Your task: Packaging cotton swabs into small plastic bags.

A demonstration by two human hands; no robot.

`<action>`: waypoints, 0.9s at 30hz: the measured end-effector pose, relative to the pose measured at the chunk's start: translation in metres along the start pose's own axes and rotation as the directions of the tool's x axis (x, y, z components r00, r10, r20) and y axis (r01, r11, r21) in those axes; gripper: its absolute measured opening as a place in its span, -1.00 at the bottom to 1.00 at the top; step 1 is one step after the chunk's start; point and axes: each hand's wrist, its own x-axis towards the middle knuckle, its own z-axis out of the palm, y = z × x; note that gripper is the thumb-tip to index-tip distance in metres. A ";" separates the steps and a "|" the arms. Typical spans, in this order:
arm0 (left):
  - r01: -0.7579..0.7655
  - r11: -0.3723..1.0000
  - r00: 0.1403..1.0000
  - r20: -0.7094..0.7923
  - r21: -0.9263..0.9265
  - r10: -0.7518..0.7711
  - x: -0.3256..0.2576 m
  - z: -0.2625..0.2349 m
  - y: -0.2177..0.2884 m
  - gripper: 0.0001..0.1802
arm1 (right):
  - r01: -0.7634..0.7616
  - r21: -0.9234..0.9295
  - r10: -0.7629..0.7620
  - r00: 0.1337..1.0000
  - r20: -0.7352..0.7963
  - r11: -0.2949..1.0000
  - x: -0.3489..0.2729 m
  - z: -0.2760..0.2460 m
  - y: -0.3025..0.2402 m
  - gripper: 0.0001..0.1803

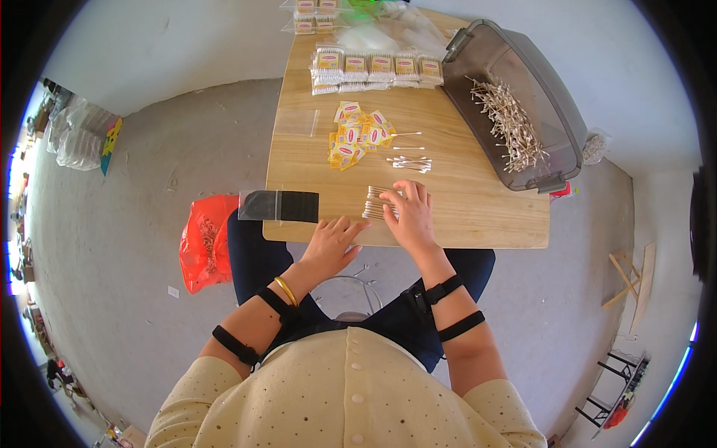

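Observation:
A row of cotton swabs (375, 202) lies side by side near the front edge of the wooden table. Over its right end my right hand (413, 213) bends with fingers apart, thumb and fingertips at the swabs; it covers part of the row. My left hand (331, 245) rests at the table edge, fingers stretched out, the index fingertip close to the row's near left corner. No object shows in its fingers. Beyond the row is a small loose group of swabs (411, 163), with single swabs above it. Yellow and white printed cards (351, 140) are heaped to their left.
A grey plastic bin (463, 97) with many loose swabs tilts at the table's right side. Packed swab bundles (381, 67) line the far side. A black sheet in clear plastic (287, 206) lies left of my hands. A red bag (205, 243) sits below the table's left edge.

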 end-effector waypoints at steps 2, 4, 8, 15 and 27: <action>-0.005 1.000 1.000 -0.004 0.002 0.005 0.000 0.000 0.000 -0.38 | -0.002 0.001 0.002 1.000 0.006 1.000 0.000 0.000 0.000 -0.76; -0.004 1.000 1.000 -0.006 0.002 0.004 0.000 0.000 0.000 -0.38 | -0.004 0.001 0.004 1.000 0.013 1.000 0.000 0.000 -0.001 -0.76; -0.010 1.000 1.000 -0.024 0.001 0.010 0.000 0.000 0.000 -0.39 | -0.022 0.012 0.021 1.000 0.000 1.000 0.003 0.000 -0.003 -0.75; -0.002 1.000 1.000 -0.019 0.007 0.003 0.000 -0.001 0.001 -0.39 | -0.026 0.007 0.025 0.999 0.031 1.000 0.005 0.001 0.000 -0.68; 0.121 0.992 0.980 -0.153 -0.046 -0.127 0.026 -0.009 0.000 -0.45 | 0.048 -0.169 -0.019 0.985 0.171 0.984 -0.019 0.017 0.006 -0.07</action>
